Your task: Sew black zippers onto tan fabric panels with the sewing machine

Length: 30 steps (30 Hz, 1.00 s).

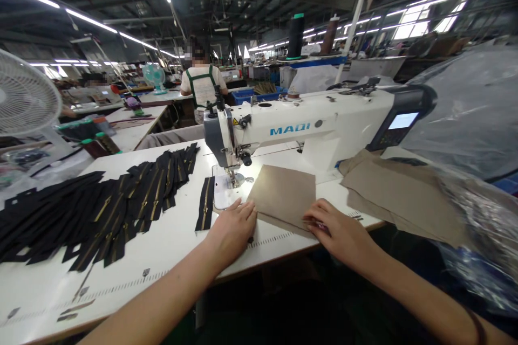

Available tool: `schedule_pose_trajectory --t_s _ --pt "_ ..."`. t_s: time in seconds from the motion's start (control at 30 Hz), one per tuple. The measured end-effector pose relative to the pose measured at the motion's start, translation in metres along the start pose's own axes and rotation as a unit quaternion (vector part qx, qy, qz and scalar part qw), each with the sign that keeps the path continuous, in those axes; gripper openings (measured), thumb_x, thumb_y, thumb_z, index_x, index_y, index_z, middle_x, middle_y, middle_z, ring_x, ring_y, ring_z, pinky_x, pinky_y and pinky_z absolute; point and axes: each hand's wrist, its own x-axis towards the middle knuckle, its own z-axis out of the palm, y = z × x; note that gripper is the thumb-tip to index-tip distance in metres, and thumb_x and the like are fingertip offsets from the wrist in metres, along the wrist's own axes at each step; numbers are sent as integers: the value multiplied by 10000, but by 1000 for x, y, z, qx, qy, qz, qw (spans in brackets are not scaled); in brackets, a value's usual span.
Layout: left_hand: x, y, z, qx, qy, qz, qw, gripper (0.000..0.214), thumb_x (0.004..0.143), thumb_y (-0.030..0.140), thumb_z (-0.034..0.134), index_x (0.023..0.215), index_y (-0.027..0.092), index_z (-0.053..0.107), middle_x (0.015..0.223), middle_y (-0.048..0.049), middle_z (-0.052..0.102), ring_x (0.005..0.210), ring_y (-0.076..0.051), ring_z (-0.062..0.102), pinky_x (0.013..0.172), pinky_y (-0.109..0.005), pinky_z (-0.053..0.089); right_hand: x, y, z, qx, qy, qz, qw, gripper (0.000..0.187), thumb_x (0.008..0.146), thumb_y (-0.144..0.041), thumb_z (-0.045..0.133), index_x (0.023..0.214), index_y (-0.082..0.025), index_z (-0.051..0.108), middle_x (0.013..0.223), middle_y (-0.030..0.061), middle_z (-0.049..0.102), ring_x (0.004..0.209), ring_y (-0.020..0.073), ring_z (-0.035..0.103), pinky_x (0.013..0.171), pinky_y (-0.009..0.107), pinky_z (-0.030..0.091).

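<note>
A brown fabric piece [283, 191], seemingly more than one layer, lies on the sewing machine's bed to the right of the needle. My left hand [237, 226] rests flat by its lower left corner, fingers stretched toward the presser foot [233, 179]. At the lower right corner, my right hand [334, 229] has its fingers curled on the fabric edge. A small purplish object [321, 225] shows in that hand, too little of it to name. Just left of the needle plate lies a single black zipper strip [205, 204] with brass-coloured teeth.
Many black zipper strips [156, 183] spread over the table's left side. More brown fabric pieces [399, 194] are stacked at right beside clear plastic [493, 215]. The white sewing machine [303, 124] spans the back. A fan [24, 94] stands left; a person [202, 78] works beyond.
</note>
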Motion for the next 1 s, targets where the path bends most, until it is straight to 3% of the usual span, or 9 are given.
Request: schedule_pose_trajectory --t_s 0.1,0.23,0.33,0.43,0.57,0.73,0.8,0.9,1.0 --pt "9 -2 -2 -29 10 -25 999 288 825 84 484 1088 84 601 1201 -167 611 1138 -255 569 1064 -417 350 -9 -8 10 -13 42 -29 999 372 765 -97 382 978 -224 660 1210 67 563 785 181 643 640 307 502" --pt "30 -5 0 -20 33 -92 995 254 915 266 462 1025 102 622 1133 -157 645 1147 -281 552 1080 -477 284 -25 -33 31 -36 79 -90 992 475 707 -99 390 1087 -180 663 1245 99 580 755 203 662 657 330 548" --pt "40 -5 0 -26 38 -124 991 404 875 445 534 1059 94 615 1182 -184 624 1220 -337 482 1094 -550 193 -35 -46 42 -67 86 -135 985 558 643 -114 424 1161 -103 631 1248 151 577 744 239 665 650 354 562" --pt "40 -1 0 -58 16 -127 990 715 757 625 594 1202 68 538 1300 -232 530 1286 -370 402 1096 -583 143 -32 -43 34 -19 83 -159 984 555 635 -115 428 1150 -95 635 1230 160 589 775 243 667 673 350 564" --pt "34 6 6 -88 -27 -115 989 1130 609 801 565 1354 -22 353 1422 -325 312 1351 -433 244 1088 -617 99 14 -25 6 90 21 -176 980 359 719 -93 434 941 -198 695 1085 81 672 855 196 662 739 277 542" --pt "29 8 6 -129 -39 -114 984 1277 528 821 606 1414 -24 243 1460 -320 215 1373 -440 140 1096 -628 88 82 -5 8 33 -31 -295 954 461 821 -234 490 1272 -159 552 1344 112 497 1046 270 614 862 409 517" --pt "19 -5 -2 -176 -41 -102 978 1222 564 768 649 1438 28 222 1476 -273 231 1379 -399 176 1109 -589 163 90 -2 18 24 -49 -306 950 510 855 -253 463 1355 -151 460 1384 113 442 1073 277 600 847 434 525" --pt "-11 -43 -20 -206 6 -110 972 993 728 632 643 1461 128 203 1498 -206 237 1382 -326 229 1096 -526 276 86 0 30 20 -36 -301 953 497 894 -249 419 1383 -159 417 1397 103 420 1052 266 612 803 431 545" --pt "-49 -79 -31 -158 15 -103 982 1037 697 614 687 1472 166 163 1512 -198 189 1394 -341 170 1108 -594 139 83 -5 36 23 -12 -301 953 476 889 -253 441 1359 -179 455 1383 92 437 1049 265 614 785 419 557"
